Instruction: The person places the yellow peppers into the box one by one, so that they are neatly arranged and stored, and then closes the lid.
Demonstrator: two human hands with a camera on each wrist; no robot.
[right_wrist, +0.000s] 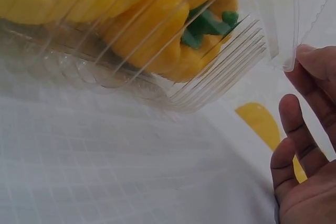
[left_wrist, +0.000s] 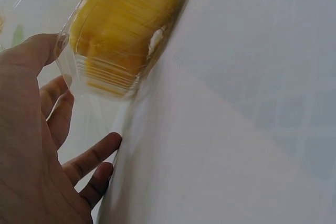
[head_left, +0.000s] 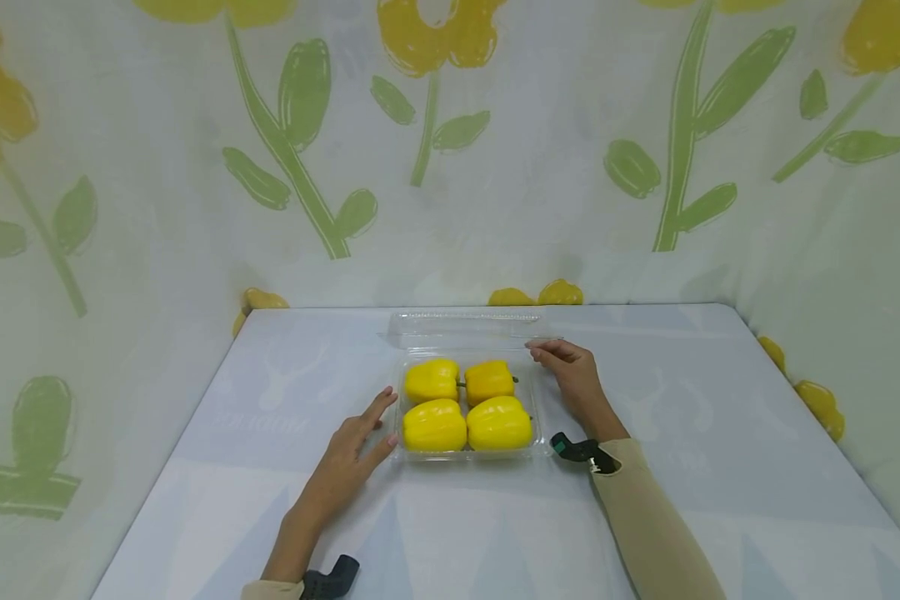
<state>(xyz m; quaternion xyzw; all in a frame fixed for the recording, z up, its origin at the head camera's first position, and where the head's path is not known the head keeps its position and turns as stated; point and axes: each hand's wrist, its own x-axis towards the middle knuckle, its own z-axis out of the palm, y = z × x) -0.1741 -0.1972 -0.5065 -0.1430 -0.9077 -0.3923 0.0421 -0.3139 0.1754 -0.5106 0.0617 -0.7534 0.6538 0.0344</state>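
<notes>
A clear plastic clamshell container [head_left: 538, 417] sits on the table with several yellow bell peppers [head_left: 499, 423] inside, set in two rows. Its hinged lid [head_left: 465, 327] is folded back toward the wall. At the container's left side, my left hand [head_left: 345, 454] has its fingers spread; in the left wrist view the thumb [left_wrist: 46, 45] touches the plastic rim, while the lower fingers stand apart from it. My right hand [head_left: 573, 379] pinches the lid's near right edge between thumb and forefinger, its other fingers loosely bent, as the right wrist view shows.
The container stands toward the back of a pale patterned table [head_left: 690, 400]. Behind and at both sides hangs a white cloth [head_left: 540, 167] printed with yellow flowers and green leaves. Each wrist wears a black camera mount [head_left: 573, 448].
</notes>
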